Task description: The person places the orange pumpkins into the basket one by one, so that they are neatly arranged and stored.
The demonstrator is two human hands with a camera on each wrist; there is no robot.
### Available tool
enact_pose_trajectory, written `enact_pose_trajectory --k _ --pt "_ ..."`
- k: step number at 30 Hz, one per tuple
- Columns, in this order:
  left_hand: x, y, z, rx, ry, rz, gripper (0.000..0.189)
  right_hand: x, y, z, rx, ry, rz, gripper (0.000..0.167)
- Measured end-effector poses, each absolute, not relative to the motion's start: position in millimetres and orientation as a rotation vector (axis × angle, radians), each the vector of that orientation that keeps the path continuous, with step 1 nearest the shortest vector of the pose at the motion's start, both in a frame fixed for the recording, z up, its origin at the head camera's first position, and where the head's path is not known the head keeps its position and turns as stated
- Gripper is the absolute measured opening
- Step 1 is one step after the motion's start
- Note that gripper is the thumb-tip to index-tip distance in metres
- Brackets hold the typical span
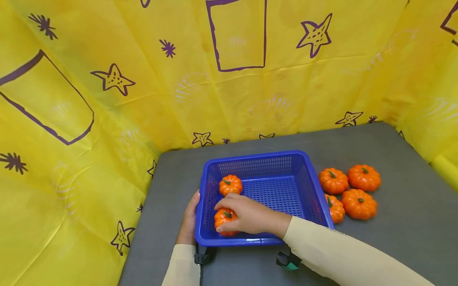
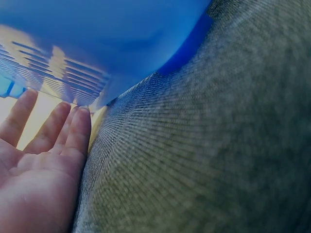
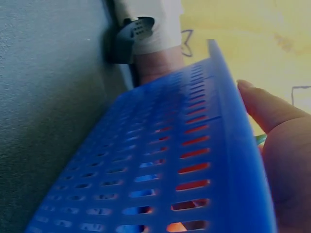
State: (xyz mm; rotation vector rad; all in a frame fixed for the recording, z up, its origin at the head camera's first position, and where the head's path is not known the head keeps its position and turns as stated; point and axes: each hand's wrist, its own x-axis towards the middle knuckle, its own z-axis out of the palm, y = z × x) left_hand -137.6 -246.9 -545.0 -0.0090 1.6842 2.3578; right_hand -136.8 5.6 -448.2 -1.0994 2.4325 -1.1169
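A blue plastic basket (image 1: 264, 240) with slotted walls stands on the grey table. Inside it, along the left wall, sit two small orange pumpkins: a rear one (image 1: 230, 185) and a front one (image 1: 222, 216). My right hand (image 1: 247, 214) reaches over the front rim and grips the front pumpkin, thumb on the near side and fingers on the far side. Outside the basket, my left hand (image 1: 189, 220) rests against the left wall; in the left wrist view its fingers (image 2: 77, 128) are extended, tips at the slotted side. The right wrist view shows orange through the basket's slots (image 3: 194, 167).
Right of the basket, several more pumpkins (image 1: 359, 203) cluster on the grey table (image 1: 411, 222), one partly behind the basket's rim. Yellow patterned cloth (image 1: 243, 103) hangs around the back and sides. Dark wrist devices (image 1: 202, 259) sit at both wrists.
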Motion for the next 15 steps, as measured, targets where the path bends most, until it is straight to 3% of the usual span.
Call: enact_pose_trajectory --k 15 --pt "-138 -246 -542 0.026 1.666 2.36 0.063 -140 3 -462 -0.993 2.429 -1.087 0.061"
